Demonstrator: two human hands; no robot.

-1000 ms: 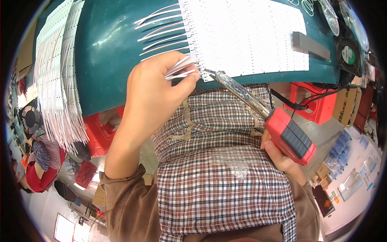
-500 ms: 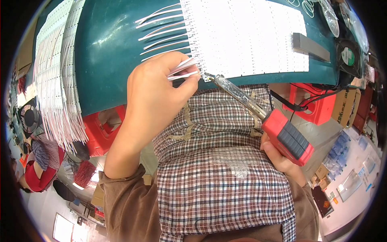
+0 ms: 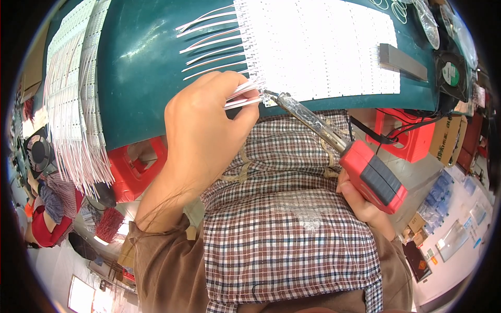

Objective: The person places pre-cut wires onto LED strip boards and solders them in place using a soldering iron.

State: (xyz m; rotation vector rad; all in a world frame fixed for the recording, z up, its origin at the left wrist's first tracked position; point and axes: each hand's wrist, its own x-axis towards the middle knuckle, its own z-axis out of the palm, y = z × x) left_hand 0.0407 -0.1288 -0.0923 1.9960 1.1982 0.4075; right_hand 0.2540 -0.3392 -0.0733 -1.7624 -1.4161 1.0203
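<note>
My left hand [image 3: 206,117] pinches several thin white wires [image 3: 241,103] at the near left corner of a white LED circuit board panel [image 3: 318,49]. My right hand [image 3: 362,201] is wrapped round the red and black handle of a soldering iron [image 3: 313,122]. The iron's dark tip meets the corner of the panel right beside the wire ends; whether it touches the pad is too small to tell. Farther along the same left edge, other pairs of white and reddish wires [image 3: 211,49] stick out to the left.
On the left of the green table mat [image 3: 133,78] lie stacked boards with long hanging wires [image 3: 78,104]. A grey metal bar [image 3: 402,61] rests on the panel's right end, beside a black fan [image 3: 450,74]. Red stools [image 3: 136,167] stand below. Another person's red sleeve [image 3: 49,227] shows far left.
My left hand has shifted slightly to the right and down with the wires. The soldering iron stays almost in the same place, its tip at the panel's corner.
</note>
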